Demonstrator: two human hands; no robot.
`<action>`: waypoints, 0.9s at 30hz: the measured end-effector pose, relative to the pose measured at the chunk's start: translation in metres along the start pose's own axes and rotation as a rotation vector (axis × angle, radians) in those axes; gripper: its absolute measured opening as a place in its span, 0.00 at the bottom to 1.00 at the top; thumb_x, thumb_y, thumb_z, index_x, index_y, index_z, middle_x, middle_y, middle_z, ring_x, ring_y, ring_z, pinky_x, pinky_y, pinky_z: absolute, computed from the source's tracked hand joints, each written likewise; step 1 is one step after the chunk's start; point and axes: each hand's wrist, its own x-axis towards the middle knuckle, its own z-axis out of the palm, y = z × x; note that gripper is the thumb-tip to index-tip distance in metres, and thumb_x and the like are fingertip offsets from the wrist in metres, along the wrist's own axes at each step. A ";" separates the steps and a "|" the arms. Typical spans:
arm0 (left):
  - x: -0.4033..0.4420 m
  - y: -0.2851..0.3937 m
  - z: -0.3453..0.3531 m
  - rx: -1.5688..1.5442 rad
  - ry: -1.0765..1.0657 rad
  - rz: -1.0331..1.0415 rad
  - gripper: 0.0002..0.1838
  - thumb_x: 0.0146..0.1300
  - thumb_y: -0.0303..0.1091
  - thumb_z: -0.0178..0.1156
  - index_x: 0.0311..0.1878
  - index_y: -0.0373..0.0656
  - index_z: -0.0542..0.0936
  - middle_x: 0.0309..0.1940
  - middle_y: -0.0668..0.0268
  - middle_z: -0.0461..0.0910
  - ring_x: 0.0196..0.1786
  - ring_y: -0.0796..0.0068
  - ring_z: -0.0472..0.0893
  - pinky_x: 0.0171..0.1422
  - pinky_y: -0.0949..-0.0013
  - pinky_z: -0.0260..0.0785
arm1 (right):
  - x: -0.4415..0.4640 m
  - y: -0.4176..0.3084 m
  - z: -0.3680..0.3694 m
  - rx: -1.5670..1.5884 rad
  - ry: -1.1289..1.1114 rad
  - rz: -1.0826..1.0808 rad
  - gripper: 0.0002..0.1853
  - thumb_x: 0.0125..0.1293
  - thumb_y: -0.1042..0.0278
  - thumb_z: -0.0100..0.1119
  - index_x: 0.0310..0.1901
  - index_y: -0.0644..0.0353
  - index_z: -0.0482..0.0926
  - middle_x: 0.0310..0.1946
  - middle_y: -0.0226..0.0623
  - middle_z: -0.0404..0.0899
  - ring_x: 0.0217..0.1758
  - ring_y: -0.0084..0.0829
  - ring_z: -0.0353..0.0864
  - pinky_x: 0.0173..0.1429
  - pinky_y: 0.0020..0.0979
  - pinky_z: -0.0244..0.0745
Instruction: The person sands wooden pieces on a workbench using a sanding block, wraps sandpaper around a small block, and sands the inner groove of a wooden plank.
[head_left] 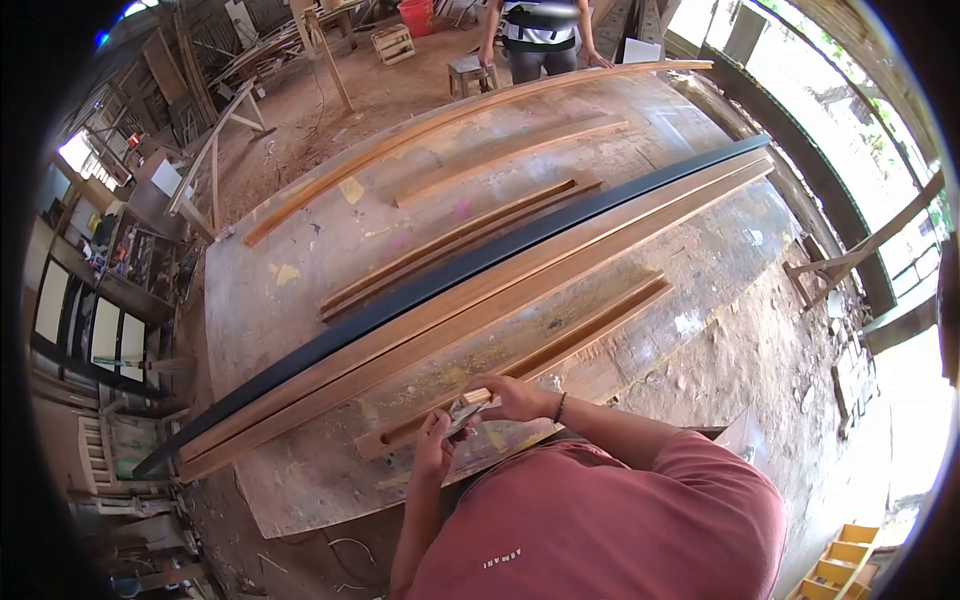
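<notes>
My right hand (517,398) is closed around a small pale wooden block (476,397). My left hand (432,446) pinches a thin greyish sheet-like piece (461,415) against the block's near side; its material is too small to tell. Both hands are close together above the near table edge. Just beneath and beyond them lies a grooved wooden piece (610,313) with a long channel, running from lower left to upper right. Behind it, long wooden boards (480,315) lie alongside a dark blue-grey bar (470,265).
The paint-stained table (300,225) carries another grooved piece (440,240), a shorter board (510,157) and a long strip (440,125) at the far edge. A person (541,40) stands across the table. Timber supports (215,150) are left; a yellow rack (845,565) is lower right.
</notes>
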 end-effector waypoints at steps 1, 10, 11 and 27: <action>0.004 -0.002 -0.012 0.149 0.056 -0.028 0.14 0.82 0.43 0.62 0.55 0.41 0.80 0.48 0.61 0.86 0.49 0.73 0.84 0.55 0.67 0.77 | -0.003 0.005 -0.002 0.084 0.000 0.086 0.30 0.69 0.59 0.79 0.68 0.57 0.80 0.57 0.42 0.83 0.62 0.43 0.83 0.67 0.43 0.79; -0.001 0.022 -0.019 1.108 0.233 -0.052 0.30 0.65 0.58 0.79 0.48 0.39 0.83 0.42 0.56 0.87 0.45 0.62 0.85 0.55 0.59 0.76 | -0.003 -0.026 0.029 -0.878 -0.002 -0.203 0.29 0.66 0.46 0.75 0.61 0.55 0.81 0.55 0.42 0.80 0.64 0.46 0.78 0.72 0.47 0.73; 0.000 0.022 -0.019 1.157 0.220 -0.047 0.32 0.63 0.60 0.80 0.49 0.38 0.83 0.42 0.55 0.87 0.46 0.59 0.86 0.55 0.57 0.76 | 0.000 -0.023 0.036 -0.889 0.001 -0.206 0.29 0.66 0.46 0.75 0.61 0.55 0.81 0.55 0.42 0.80 0.64 0.46 0.78 0.72 0.47 0.73; -0.004 0.007 -0.056 1.212 -0.076 -0.116 0.33 0.67 0.62 0.73 0.53 0.36 0.88 0.38 0.50 0.89 0.43 0.56 0.88 0.51 0.56 0.77 | -0.009 0.008 0.078 -0.755 -0.239 -0.052 0.18 0.73 0.49 0.69 0.51 0.56 0.87 0.49 0.42 0.84 0.56 0.48 0.84 0.62 0.49 0.81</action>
